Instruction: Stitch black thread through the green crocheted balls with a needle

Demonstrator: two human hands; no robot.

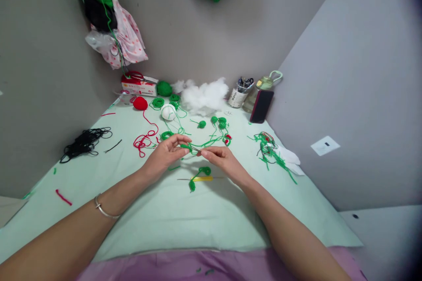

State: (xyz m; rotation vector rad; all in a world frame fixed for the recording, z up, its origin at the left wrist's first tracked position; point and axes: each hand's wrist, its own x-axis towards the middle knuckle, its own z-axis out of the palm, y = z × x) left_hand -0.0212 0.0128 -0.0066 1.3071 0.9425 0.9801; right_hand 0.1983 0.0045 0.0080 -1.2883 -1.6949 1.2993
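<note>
Delicately, in the head view, a small green knitted piece (pixel 185 145) is being pinched between thumb and fingers of the left hand (pixel 166 151) above a pale green cloth (pixel 184 224), while a slim tool (pixel 197 150) is being pinched by the right hand (pixel 221 158) and pointed toward the work; whether a loop is being caught cannot be told. A lost stitch is being risked: the tool could be drawn out too sharply, or the piece squeezed too loosely. Tangling is being invited by green strands (pixel 211 142) being trailed behind the hands, near small green balls (pixel 222 124), and by red yarn loops (pixel 141 142) beside the left hand. Below, a yellow-handled tool (pixel 203 178) is being overlapped by linked green pieces (pixel 192 185); both could be dragged by a lowered wrist.
</note>
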